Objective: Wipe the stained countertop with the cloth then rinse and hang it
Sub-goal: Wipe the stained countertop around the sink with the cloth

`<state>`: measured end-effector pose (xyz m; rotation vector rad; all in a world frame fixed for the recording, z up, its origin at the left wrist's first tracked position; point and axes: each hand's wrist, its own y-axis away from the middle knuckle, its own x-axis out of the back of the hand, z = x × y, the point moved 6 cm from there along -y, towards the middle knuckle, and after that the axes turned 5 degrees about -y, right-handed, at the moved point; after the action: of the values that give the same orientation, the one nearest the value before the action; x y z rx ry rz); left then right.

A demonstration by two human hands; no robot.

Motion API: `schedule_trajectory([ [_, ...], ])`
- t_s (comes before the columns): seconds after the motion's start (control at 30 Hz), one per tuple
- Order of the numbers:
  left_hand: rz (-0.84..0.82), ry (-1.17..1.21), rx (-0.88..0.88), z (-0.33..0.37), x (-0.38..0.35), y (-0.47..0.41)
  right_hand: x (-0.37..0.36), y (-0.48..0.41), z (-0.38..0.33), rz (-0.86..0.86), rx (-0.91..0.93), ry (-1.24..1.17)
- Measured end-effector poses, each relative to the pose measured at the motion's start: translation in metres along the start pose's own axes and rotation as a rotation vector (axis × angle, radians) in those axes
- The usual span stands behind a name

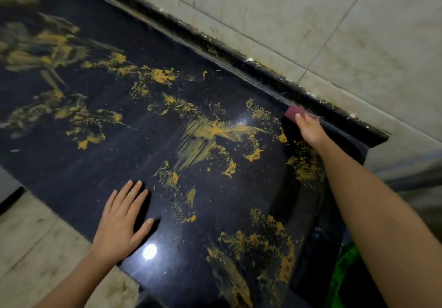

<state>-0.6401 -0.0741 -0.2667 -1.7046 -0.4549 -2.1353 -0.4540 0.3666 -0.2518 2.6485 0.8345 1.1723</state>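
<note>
A dark polished countertop [143,126] runs across the view, smeared with yellow-orange stains [210,133] from the far left to the near right. My right hand [308,130] reaches to the back right of the counter and holds a maroon cloth [294,111] against the surface beside the raised back lip. Most of the cloth is hidden under my fingers. My left hand [122,221] rests flat on the counter near its front edge, fingers straight and spread, holding nothing.
A black raised lip [239,63] borders the counter's back, with a beige tiled wall [311,20] behind it. Beige floor tiles [31,240] lie beyond the front edge at lower left. Something bright green [344,269] shows past the counter's right end.
</note>
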Motion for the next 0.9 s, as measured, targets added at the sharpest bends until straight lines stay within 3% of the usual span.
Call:
schedule_trajectory([
  [0.2,0.014,-0.023,-0.036,0.002,0.002,0.0,-0.017,0.016,-0.009,-0.12,0.002,0.039],
  [0.37,0.019,-0.036,-0.035,0.003,0.008,0.0,-0.03,0.082,-0.032,-0.251,0.036,0.019],
  [0.5,-0.002,-0.023,-0.019,0.004,0.006,-0.001,-0.051,0.164,-0.026,-0.376,0.001,0.075],
  [0.63,-0.003,0.011,-0.067,0.004,0.003,0.002,-0.074,0.281,0.007,-0.388,0.012,0.125],
  [0.83,0.012,0.031,-0.152,0.009,0.005,0.007,-0.105,0.439,0.049,-0.415,-0.198,0.03],
  [0.9,0.014,0.035,-0.171,0.009,0.005,0.008,-0.101,0.464,0.052,-0.345,-0.252,-0.027],
])
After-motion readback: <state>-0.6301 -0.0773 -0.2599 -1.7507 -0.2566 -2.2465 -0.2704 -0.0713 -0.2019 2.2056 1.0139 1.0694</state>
